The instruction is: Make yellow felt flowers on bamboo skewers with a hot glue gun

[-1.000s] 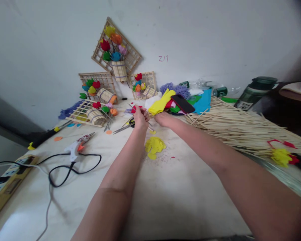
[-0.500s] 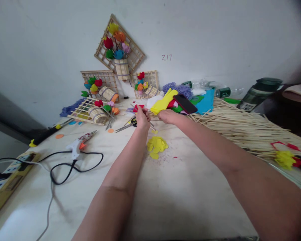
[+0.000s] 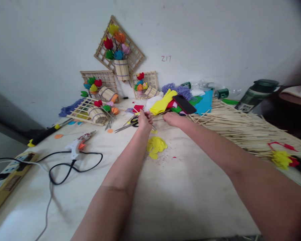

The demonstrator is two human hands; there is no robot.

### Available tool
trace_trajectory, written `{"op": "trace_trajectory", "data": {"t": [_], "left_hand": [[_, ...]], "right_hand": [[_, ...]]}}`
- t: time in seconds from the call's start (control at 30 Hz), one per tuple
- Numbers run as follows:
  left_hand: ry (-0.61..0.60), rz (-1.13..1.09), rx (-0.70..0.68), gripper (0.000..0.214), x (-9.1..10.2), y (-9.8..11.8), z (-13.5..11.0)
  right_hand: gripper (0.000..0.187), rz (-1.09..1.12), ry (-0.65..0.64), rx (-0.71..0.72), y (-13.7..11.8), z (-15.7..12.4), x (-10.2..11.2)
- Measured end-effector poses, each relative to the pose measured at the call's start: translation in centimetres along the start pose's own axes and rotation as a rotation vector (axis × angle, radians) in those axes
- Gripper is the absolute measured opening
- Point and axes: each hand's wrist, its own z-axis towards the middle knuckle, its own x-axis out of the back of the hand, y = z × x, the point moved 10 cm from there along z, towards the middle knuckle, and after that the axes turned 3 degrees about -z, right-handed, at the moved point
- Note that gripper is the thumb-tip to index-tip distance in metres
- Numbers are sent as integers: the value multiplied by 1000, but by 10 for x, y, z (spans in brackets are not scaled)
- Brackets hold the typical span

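Both my arms reach out over a pale table [image 3: 180, 194]. My left hand [image 3: 144, 120] is closed in a fist round a few thin wooden sticks [image 3: 157, 114] that run across to my right hand [image 3: 172, 118], which is closed on their other end. A red felt piece [image 3: 137, 108] lies just behind my left hand. Scissors [image 3: 130, 123] lie to the left of that hand. Below both hands sits a small heap of yellow felt petals [image 3: 156, 146].
A big pile of wooden skewers [image 3: 243, 129] covers the right. Coloured felt and a dark phone [image 3: 185, 104] lie behind. Stick grids with felt flowers [image 3: 117, 50] lean on the wall. A glue gun [image 3: 77, 144], its black cord and a power strip [image 3: 5, 174] sit left.
My left hand has come down a little and let the red felt piece rest on the table behind it. Both hands stay closed on the sticks.
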Motion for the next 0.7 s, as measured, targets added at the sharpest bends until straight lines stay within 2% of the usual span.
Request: {"op": "trace_trajectory", "data": {"t": [0.17,0.3,0.4,0.47,0.57,0.7], "left_hand": [[107,-9,66,44,14,-7,3],[110,-32,74,44,14,-7,4],[101,-55,72,43,12,-5,2],[100,-62,75,42,11,-4,0],[99,-69,79,42,11,-4,-1],[97,-58,98,43,15,-8,3]], "right_hand": [[25,88,-62,11,0,2,-6],[29,67,-4,-104,7,-3,-3],[32,29,-75,-93,-7,-14,-13],[35,33,-79,-80,-18,-23,-16],[36,71,-46,-67,-26,-33,-13],[35,65,36,-51,-22,-40,-5]]}}
